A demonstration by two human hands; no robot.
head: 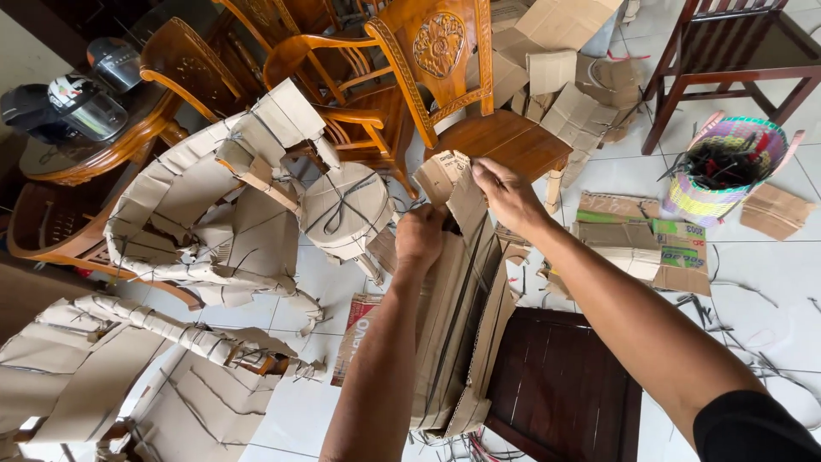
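Observation:
My left hand [419,238] is closed as a fist on the top of a tall bundle wrapped in brown cardboard [453,342], which stands upright in front of me and is bound with dark straps. My right hand [506,193] pinches a loose cardboard flap [445,175] at the top of that same bundle, just right of the left hand. Part of the bundle's top is hidden behind both hands.
Chairs wrapped in cardboard [214,214] lie at the left. Bare carved wooden chairs [436,77] stand behind. A dark slatted wooden panel [560,389] lies on the tiled floor below right. A woven basket [727,167], cardboard scraps [641,244] and cut straps are at the right. Helmets [73,103] rest on a table.

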